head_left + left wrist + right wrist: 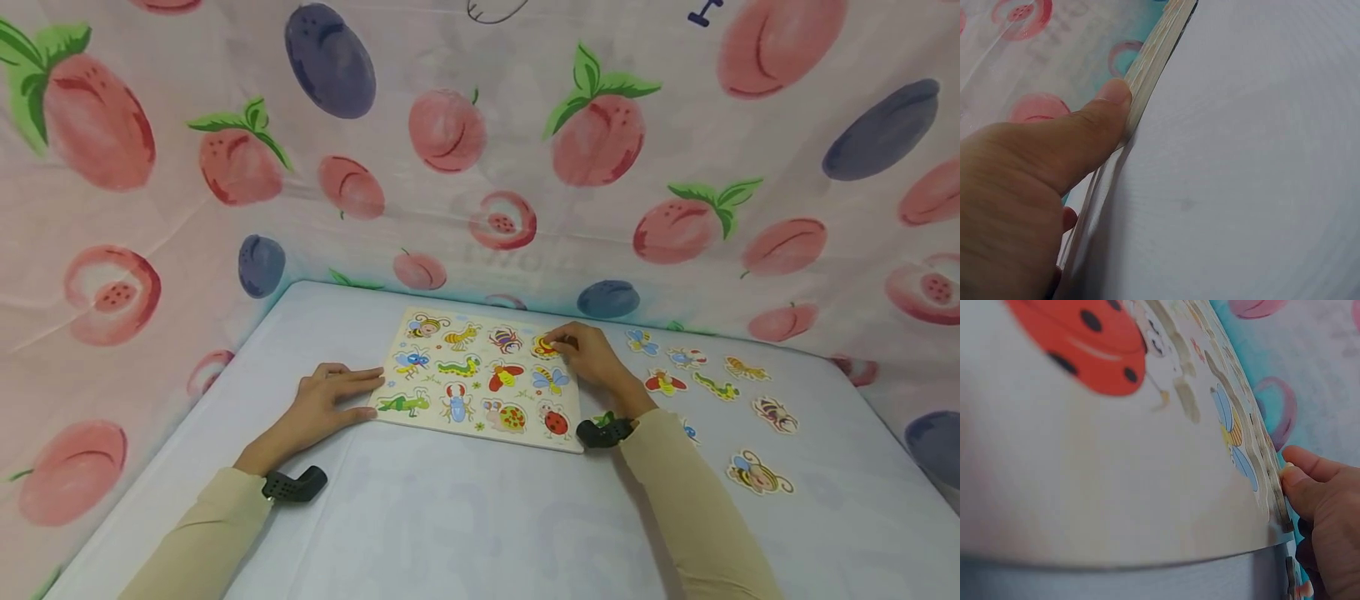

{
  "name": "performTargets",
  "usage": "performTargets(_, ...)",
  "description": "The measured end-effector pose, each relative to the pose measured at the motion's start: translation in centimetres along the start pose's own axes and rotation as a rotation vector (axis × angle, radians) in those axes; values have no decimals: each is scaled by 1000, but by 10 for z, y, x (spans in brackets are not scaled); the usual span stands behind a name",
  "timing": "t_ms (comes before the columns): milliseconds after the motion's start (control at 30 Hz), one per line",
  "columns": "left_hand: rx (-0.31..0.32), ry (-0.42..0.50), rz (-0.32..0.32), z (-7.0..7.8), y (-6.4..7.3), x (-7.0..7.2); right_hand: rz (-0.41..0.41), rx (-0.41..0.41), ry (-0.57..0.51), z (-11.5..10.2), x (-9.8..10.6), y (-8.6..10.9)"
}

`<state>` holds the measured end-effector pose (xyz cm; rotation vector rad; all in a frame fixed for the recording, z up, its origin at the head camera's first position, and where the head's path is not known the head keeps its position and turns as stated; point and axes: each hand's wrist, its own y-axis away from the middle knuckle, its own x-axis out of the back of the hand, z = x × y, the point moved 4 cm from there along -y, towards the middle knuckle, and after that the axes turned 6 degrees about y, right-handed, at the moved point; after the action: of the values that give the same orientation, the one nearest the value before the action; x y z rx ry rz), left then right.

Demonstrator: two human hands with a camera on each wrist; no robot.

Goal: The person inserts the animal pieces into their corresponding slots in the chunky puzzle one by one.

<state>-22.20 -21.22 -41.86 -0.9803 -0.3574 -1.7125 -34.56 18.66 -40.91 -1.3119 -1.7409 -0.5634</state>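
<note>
A wooden insect puzzle board (pixel 480 427) lies on the table, with insect pictures in several recesses. My left hand (pixel 322 408) rests beside the board's left edge with its fingers extended against it; in the left wrist view the thumb (pixel 1094 122) touches the board's side. At the far right corner, my right hand (pixel 596 358) pinches a small yellow and red puzzle piece (pixel 545 347) over the top right recess. The right wrist view shows thumb and index finger (pixel 1300 481) meeting at the board's edge, with most of the piece hidden.
Loose insect pieces lie right of the board, among them a bee (pixel 757 473), a spider (pixel 775 414), a caterpillar (pixel 716 386) and a red-winged bug (pixel 665 382). A green piece (pixel 602 418) is partly behind the right wrist. A fruit-print curtain (pixel 525 275) borders the white table (pixel 465 517).
</note>
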Motion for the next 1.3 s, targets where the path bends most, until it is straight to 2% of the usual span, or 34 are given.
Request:
performTargets(267,9,-7,-6,0,0,-1,-36,-24,-27,4,0,-2)
performTargets(500,15,0,-13,1,1,-1,-38,6,-56,4,-1,-4)
performTargets(733,8,-7,-12,0,0,-1,-82,-39,-117,6,2,-3)
performTargets(1033,11,-1,-11,-1,1,-1,-99,-16,-158,7,2,-5)
performTargets(1300,13,-2,-9,0,0,-1,-111,-48,-209,10,2,-6)
